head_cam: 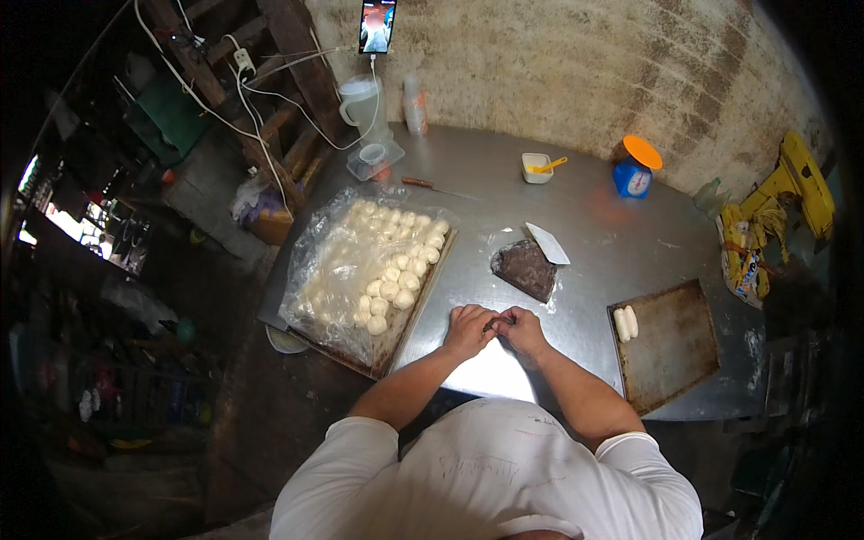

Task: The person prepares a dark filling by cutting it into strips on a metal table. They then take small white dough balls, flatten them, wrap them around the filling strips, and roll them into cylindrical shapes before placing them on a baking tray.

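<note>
Between the fingertips of both my hands is a small dark brown piece of dough or filling (498, 324). My left hand (469, 331) grips its left side, and my right hand (523, 331) pinches its right side. Beyond them a larger dark brown slab (526, 268) lies on the metal table (574, 216), with a flat white scraper (547, 244) against its upper right edge. To the left, several pale dough balls (389, 290) sit on a baking tray (422, 297), partly under clear plastic (317, 270). A second tray (668, 351), at the right, carries several pale dough rolls (626, 324).
Along the back stand a lidded pitcher (364, 108), stacked cups (415, 108), a small white tub (538, 169) with a yellow utensil and a blue kitchen scale (633, 177). A knife (435, 187) lies beyond the dough balls. Yellow machinery or bags (749, 236) flank the right edge.
</note>
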Demonstrator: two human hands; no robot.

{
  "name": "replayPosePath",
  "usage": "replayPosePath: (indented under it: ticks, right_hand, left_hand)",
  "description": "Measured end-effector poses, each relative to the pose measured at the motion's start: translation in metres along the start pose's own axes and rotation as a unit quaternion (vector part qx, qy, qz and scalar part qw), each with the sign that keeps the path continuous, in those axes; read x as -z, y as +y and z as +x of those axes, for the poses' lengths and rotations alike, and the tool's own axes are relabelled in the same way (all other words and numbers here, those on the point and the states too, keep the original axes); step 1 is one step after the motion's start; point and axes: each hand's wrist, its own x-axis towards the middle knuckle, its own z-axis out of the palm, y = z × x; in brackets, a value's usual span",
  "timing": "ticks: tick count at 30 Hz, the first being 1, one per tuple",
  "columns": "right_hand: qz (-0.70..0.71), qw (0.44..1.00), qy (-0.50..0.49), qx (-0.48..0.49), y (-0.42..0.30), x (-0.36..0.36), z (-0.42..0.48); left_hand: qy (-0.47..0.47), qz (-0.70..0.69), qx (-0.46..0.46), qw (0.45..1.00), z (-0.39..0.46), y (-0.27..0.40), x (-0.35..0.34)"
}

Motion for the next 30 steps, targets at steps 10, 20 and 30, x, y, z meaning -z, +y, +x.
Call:
replayPosePath:
  ticks: [10,20,30]
  right_hand:
    - [0.336,0.931,-0.034,-0.137,-0.005,0.019,-0.010]
    - [0.353,0.926,-0.008,-0.133,0.044,0.087,-0.049]
    - [-0.212,0.976,0.050,0.019,0.031,0.055,-0.081]
  left_hand:
    - [-0.125,-0.050,0.026,0.991,0.026,0.001,0.008]
    - [-0.133,0.053,0.119,0.982,0.039,0.000,0.029]
    - [-0.032,-0.064,0.046,0.996,-0.046,0.024,-0.012]
